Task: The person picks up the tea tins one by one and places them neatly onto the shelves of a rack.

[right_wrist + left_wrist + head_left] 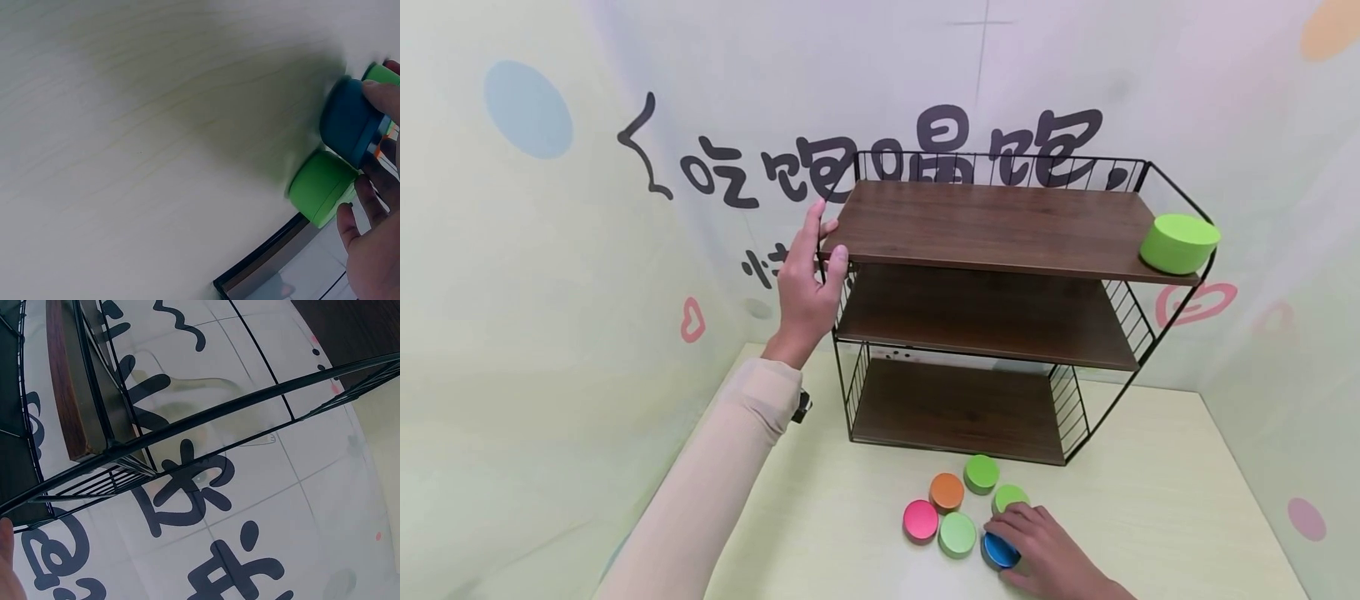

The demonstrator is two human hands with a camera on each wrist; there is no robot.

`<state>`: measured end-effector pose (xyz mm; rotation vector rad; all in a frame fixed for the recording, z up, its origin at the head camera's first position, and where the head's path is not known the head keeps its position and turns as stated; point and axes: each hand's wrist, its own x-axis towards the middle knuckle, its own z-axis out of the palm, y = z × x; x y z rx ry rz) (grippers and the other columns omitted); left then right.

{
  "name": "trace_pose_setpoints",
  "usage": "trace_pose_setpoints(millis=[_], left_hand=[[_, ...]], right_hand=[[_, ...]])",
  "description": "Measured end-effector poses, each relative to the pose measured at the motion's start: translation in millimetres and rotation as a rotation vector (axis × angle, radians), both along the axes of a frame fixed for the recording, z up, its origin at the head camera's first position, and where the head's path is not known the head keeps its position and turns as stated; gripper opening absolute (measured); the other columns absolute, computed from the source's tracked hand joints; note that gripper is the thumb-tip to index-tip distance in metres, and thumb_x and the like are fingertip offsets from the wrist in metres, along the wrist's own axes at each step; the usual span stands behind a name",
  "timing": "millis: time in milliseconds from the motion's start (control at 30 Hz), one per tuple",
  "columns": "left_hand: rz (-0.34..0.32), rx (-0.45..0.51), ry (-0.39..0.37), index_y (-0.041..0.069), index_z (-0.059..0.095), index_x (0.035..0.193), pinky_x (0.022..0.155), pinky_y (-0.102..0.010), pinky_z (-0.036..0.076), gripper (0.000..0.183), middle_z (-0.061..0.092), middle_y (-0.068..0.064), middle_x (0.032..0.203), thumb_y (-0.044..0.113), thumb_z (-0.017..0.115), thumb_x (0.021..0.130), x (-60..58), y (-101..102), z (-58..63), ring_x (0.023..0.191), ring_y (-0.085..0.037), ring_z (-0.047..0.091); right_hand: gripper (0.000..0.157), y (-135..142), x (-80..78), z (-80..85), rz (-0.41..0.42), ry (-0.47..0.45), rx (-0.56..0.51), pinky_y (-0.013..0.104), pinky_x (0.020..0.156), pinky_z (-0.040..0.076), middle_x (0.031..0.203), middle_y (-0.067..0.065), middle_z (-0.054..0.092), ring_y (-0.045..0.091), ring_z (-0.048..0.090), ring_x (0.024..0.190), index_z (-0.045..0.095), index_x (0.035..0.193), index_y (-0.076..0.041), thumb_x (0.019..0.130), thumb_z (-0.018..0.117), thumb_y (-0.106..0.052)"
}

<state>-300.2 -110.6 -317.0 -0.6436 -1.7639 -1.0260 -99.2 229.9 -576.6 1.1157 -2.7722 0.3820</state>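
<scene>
A three-tier rack (992,225) has dark wooden shelves in a black wire frame. My left hand (808,287) grips its upper left corner, thumb by the front edge of the top shelf and fingers at the side rail. My right hand (1045,550) holds a blue round tin (1000,551) at the tabletop, with the thumb on one side and fingers on the other. Right beside the blue tin sits a green tin (322,187), close to my fingertips. Pink (921,521), orange (947,492), pale green (957,534) and bright green tins (981,473) stand to the left.
A larger green round tin (1180,243) stands at the right end of the top shelf. The pale table (1187,467) extends around the rack's base. Behind it hangs a printed white backdrop (745,92) with dark lettering.
</scene>
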Motion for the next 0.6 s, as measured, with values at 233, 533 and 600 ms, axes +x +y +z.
trace_pose_setpoints(millis=[233, 533, 600], left_hand=[[-0.003, -0.002, -0.015, 0.004, 0.046, 0.147, 0.105, -0.039, 0.040, 0.055, 0.065, -0.012, 0.128, 0.021, 0.051, 0.096, 0.7, 1, 1.0, 0.122, -0.021, 0.059], [-0.004, -0.001, -0.012, 0.003, 0.047, 0.147, 0.104, -0.039, 0.041, 0.054, 0.066, -0.012, 0.127, 0.021, 0.052, 0.095, 2.4, 1, 1.7, 0.121, -0.025, 0.060], [-0.006, -0.002, -0.009, 0.003, 0.047, 0.147, 0.104, -0.039, 0.041, 0.054, 0.066, -0.013, 0.127, 0.021, 0.052, 0.095, 2.3, 0, 1.9, 0.121, -0.025, 0.060]], right_hand=[[0.053, 2, 0.4, -3.3, 0.014, 0.056, -0.033, 0.044, 0.081, 0.051, 0.111, -0.004, 0.068, 0.020, 0.059, 0.103, 0.068, 0.116, -0.015, 0.073, 0.085, -0.040], [0.051, -1, -1.8, 5.4, -0.015, 0.030, -0.029, 0.046, 0.085, 0.051, 0.110, -0.004, 0.069, 0.020, 0.058, 0.105, 0.070, 0.114, -0.014, 0.073, 0.085, -0.041], [0.051, -2, -3.8, 10.7, -0.037, 0.035, -0.044, 0.046, 0.085, 0.050, 0.110, -0.003, 0.069, 0.020, 0.058, 0.106, 0.071, 0.113, -0.013, 0.071, 0.086, -0.039]])
